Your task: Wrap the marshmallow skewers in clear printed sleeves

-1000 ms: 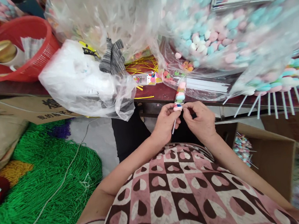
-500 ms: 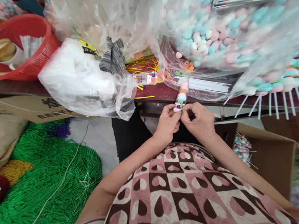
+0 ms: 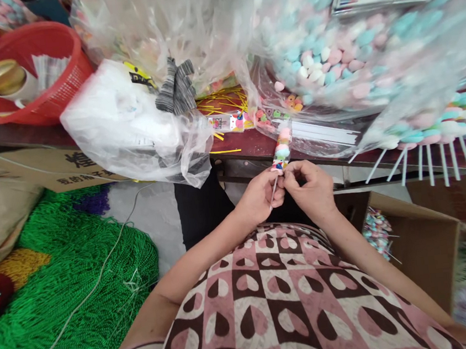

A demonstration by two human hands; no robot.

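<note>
My left hand [image 3: 260,195] and my right hand [image 3: 310,187] meet in front of my chest, fingertips pinched together on a candy skewer [image 3: 282,148]. The skewer is a white stick with pink, blue and white marshmallow pieces stacked inside a clear wrapper, pointing up and away from me. Both hands grip it at the bottom of the wrapper, where the stick comes out below my left fingers.
A big clear bag of pastel marshmallows [image 3: 340,52] fills the table's right. Finished skewers [image 3: 436,131] lie in a row at the right edge. A cardboard box [image 3: 414,238] with wrapped skewers stands at my right. A red basket [image 3: 26,74], a white bag [image 3: 128,124] and green string [image 3: 72,274] lie left.
My fingers have shifted slightly on the base of the wrapper and the stick shows below my left fingers again; the skewer stays in the same place.
</note>
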